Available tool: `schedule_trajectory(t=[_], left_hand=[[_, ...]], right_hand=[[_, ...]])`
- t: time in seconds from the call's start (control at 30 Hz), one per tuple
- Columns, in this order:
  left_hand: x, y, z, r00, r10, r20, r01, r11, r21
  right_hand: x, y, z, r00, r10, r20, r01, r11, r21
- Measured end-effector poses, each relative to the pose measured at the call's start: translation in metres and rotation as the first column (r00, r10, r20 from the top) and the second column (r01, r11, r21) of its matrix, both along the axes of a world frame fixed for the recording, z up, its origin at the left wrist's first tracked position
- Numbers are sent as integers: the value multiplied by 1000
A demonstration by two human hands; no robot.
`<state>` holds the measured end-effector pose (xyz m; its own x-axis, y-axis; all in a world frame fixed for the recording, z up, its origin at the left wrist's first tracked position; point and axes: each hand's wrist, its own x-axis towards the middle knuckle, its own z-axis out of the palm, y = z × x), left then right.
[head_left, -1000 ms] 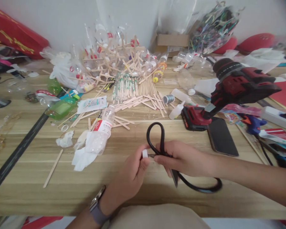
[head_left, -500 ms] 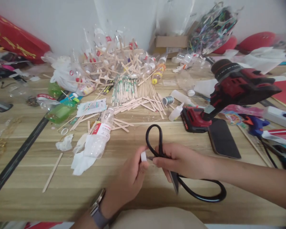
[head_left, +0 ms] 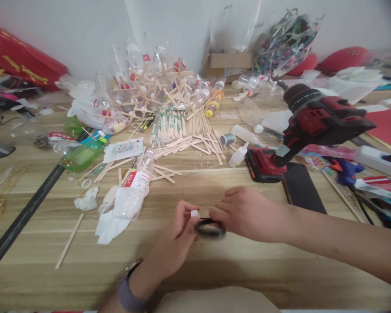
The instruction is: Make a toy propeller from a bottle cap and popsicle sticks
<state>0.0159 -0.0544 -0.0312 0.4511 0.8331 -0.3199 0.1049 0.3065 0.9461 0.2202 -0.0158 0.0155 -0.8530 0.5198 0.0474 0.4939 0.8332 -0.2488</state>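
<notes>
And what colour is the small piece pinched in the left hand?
The small piece is white, seen in the head view.

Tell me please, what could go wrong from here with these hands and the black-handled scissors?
The black-handled scissors in the right hand might slip and nick the left hand, which is very near them. The small white cap-like piece, which the left hand pinches, could pop loose. The red-and-black power drill, standing upright nearby, might topple if the right forearm bumps it.

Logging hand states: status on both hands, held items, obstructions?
Left hand: pinching small white piece. Right hand: holding black-handled scissors, blurred, blades unclear. Nothing visibly blocking; drill and phone beyond right forearm.
</notes>
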Motion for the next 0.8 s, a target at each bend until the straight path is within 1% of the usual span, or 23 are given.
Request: schedule_trajectory(t=[0.03,0.07,0.1,0.13,0.17,0.2,0.23,0.27,0.3,0.33,0.37,0.4,0.43,0.47,0.5,0.53,0.57,0.6,0.63,0.67,0.73,0.77,0.8], left_hand=[[-3,-1,1,998,-24,-60,29,995,97],[-6,-3,2,992,-39,-122,62,979,194],[-8,-4,3,984,-44,-173,90,960,267],[-10,-5,4,979,-43,-201,104,947,305],[-10,-5,4,978,-41,-206,106,943,314],[-10,-5,5,981,-45,-188,101,949,299],[-8,-4,5,987,-60,-152,97,964,249],[-6,-3,5,992,-81,-98,97,981,167],[-4,-2,4,995,-99,-33,101,992,72],[-2,0,4,994,-109,27,110,994,-19],[-1,1,4,991,-115,66,121,989,-85],[-1,1,4,990,-120,70,127,986,-109],[-1,0,3,992,-122,37,125,989,-83],[-2,-1,3,992,-124,-26,124,992,-12],[-4,-2,3,988,-118,-98,126,989,75],[-6,-4,3,982,-102,-158,127,979,157],[-7,-6,3,978,-80,-193,123,967,225],[-8,-7,2,978,-58,-201,111,958,264],[-7,-7,2,981,-47,-186,97,959,268],[-6,-6,1,987,-50,-151,85,968,235],[-3,-4,-1,995,-81,-57,85,993,78],[-1,-3,-2,995,-96,-14,96,995,-8],[0,-2,-3,994,-104,20,105,991,-79]], right_hand=[[-1,0,-1,994,-101,-30,89,958,-274],[-1,-1,-2,981,-193,-32,146,827,-542],[-2,-2,-3,966,-258,-16,161,649,-743],[-2,-3,-3,956,-294,1,154,498,-854],[-2,-4,-3,951,-309,3,145,437,-888],[-2,-5,-3,948,-319,-15,152,492,-857],[-2,-6,-2,954,-297,-50,156,631,-760],[-2,-7,-1,968,-237,-82,144,795,-589],[-2,-8,-1,985,-147,-89,104,922,-373],[-1,-8,-1,996,-56,-65,44,983,-176],[-1,-8,-1,1000,5,-29,-6,998,-58],[-1,-8,-2,1000,17,-3,-17,1000,-16],[-1,-8,-2,1000,-5,8,5,1000,-27],[-1,-8,-2,999,-52,7,53,995,-87],[-2,-8,-2,995,-99,11,99,975,-197],[-3,-7,-2,992,-126,26,128,935,-331],[-3,-7,-1,991,-128,41,133,884,-449],[-4,-6,1,993,-109,50,120,852,-510],[-4,-6,2,994,-91,52,105,846,-522],[-4,-5,3,996,-79,48,92,876,-473],[-3,-5,4,999,-42,34,49,967,-251],[-2,-5,4,999,-17,35,22,987,-160],[-2,-5,3,999,3,40,2,993,-121]])
